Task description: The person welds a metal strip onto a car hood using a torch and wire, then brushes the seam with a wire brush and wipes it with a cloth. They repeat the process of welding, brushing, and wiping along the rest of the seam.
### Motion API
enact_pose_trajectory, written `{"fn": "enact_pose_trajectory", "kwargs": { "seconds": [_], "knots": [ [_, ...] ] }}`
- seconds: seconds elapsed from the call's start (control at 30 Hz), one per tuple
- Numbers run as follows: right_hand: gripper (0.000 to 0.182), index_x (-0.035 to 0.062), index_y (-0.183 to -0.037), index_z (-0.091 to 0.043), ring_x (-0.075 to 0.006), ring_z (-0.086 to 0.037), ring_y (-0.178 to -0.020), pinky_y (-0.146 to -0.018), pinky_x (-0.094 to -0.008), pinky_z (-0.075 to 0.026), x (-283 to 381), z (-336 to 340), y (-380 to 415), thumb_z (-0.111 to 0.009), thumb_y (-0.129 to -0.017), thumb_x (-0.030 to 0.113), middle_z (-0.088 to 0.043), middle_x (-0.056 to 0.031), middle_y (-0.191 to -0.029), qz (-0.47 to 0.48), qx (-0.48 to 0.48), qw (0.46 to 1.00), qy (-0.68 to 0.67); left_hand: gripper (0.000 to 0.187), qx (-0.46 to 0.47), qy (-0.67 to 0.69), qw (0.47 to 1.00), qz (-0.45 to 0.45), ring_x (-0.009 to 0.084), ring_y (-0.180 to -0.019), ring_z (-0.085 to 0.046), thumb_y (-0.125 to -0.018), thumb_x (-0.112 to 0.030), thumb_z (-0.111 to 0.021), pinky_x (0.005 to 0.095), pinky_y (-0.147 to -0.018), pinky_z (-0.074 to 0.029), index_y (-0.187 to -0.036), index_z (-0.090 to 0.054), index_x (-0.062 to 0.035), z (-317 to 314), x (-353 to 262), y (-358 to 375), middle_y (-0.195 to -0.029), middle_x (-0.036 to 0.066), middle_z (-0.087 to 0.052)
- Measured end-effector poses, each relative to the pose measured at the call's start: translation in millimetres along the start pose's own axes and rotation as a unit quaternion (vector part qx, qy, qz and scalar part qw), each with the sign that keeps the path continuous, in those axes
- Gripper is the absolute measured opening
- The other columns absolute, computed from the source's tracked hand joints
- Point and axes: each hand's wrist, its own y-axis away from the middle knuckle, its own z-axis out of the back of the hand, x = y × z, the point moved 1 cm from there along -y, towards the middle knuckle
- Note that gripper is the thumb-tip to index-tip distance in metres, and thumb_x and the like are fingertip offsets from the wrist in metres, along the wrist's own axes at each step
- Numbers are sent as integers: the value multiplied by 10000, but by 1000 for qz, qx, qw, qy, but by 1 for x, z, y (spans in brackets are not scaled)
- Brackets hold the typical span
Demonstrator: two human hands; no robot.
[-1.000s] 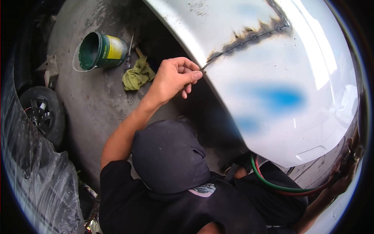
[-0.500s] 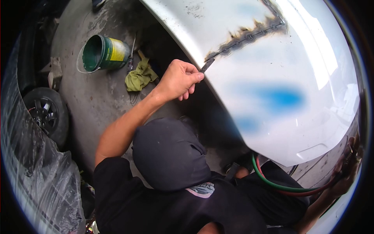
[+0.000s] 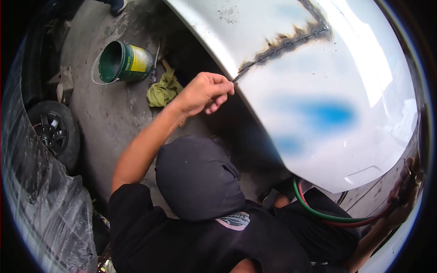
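Note:
My left hand (image 3: 207, 93) pinches a thin dark strip (image 3: 236, 79) at the edge of a white panel (image 3: 273, 100), where a scorched seam (image 3: 287, 44) starts. The seam runs to the upper right, with round weld-like spots along it. At the far right, in shadow by the image edge, my right hand (image 3: 406, 198) is closed round a tool (image 3: 411, 175) joined to green and red hoses (image 3: 325, 217). The tool's tip is hard to make out. Blurred blue patches lie on the panel.
A green bucket (image 3: 123, 61) lies tipped on the floor beside a yellow-green cloth (image 3: 164, 91). A wheel (image 3: 53, 132) and plastic sheeting (image 3: 43, 204) are at left. Another person's shoe (image 3: 119, 6) shows at the top. A rounded dark-cloth shape (image 3: 198, 177) fills the lower centre.
My left hand has tilted slightly, and less of the dark strip shows, now nearly in line with the seam. More of the other person's foot has come into view at the top.

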Motion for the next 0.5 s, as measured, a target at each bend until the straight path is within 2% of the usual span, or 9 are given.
{"fn": "enact_pose_trajectory", "kwargs": {
  "seconds": [0.07,0.1,0.17,0.3,0.37,0.4,0.43,0.47,0.5],
  "knots": [
    [637,-77,-1527,-416,-21,-433,-520,-400,-153,-302,-2,-7,1,-280,-1117,391,-573,-248,-1464,5,-43,999,6,247,36,40,999,6,59,-419,-502,-1034,-239,-654,204,-346,-374,-994,-674,5,8,-3,-4,-626,6,-582],
    [637,-77,-1527,-416,-21,-433,-520,-400,-153,-302,3,-10,-1,-280,-1117,391,-573,-248,-1464,4,-44,999,6,252,49,30,998,23,60,-416,-503,-1034,-238,-653,206,-344,-375,-981,-676,8,7,-5,-5,-620,5,-582],
    [630,-81,-1532,-409,-114,-672,-765,-622,-199,-539,19,-19,-6,-256,-1119,370,-529,-254,-1508,21,180,980,-85,258,2,-76,997,23,57,-405,-497,-1035,-214,-635,214,-339,-369,-904,-681,4,-4,-9,-5,-589,3,-581],
    [661,-93,-1517,-383,-129,-692,-702,-455,-176,-525,12,-4,-4,-321,-1112,426,-448,-313,-1547,-6,17,997,-78,299,-147,-258,951,-83,55,-404,-501,-1022,-188,-615,223,-341,-375,-789,-666,-8,-29,-1,-1,-565,11,-590],
    [595,-90,-1540,-388,-376,-297,-1547,-1293,-474,-202,22,-25,-8,-156,-1125,270,-413,-271,-1593,-26,217,894,-391,291,-156,-288,937,-121,54,-406,-501,-1025,-196,-621,219,-341,-369,-807,-669,-10,-22,13,-5,-564,6,-584],
    [595,-90,-1540,-388,-376,-297,-1547,-1293,-474,-202,13,-11,-7,-156,-1125,270,-413,-271,-1593,-25,216,894,-393,285,-163,-315,921,-162,54,-407,-502,-1028,-205,-628,216,-341,-364,-824,-673,-12,-22,13,-6,-563,1,-579],
    [563,-71,-1523,-424,-355,-393,-1496,-1249,-457,-301,-3,16,-6,-207,-1137,277,-458,-253,-1566,33,105,987,-119,285,-163,-317,920,-162,54,-407,-502,-1028,-205,-628,216,-341,-364,-824,-673,-12,-17,10,-5,-563,1,-579],
    [531,-52,-1506,-460,-334,-489,-1445,-1205,-439,-400,-14,32,-4,-258,-1148,284,-503,-235,-1539,85,-18,982,166,277,-101,-185,974,-85,52,-400,-488,-1027,-197,-623,217,-344,-361,-825,-671,-14,-11,1,-2,-559,-1,-576],
    [529,-42,-1511,-448,-314,-511,-1373,-1120,-413,-425,-7,15,-2,-285,-1127,284,-511,-235,-1495,64,-69,987,129,269,-37,-47,998,-5,50,-393,-475,-1027,-188,-619,217,-347,-359,-826,-669,-17,-10,-3,-1,-555,-4,-573]
  ]
}}
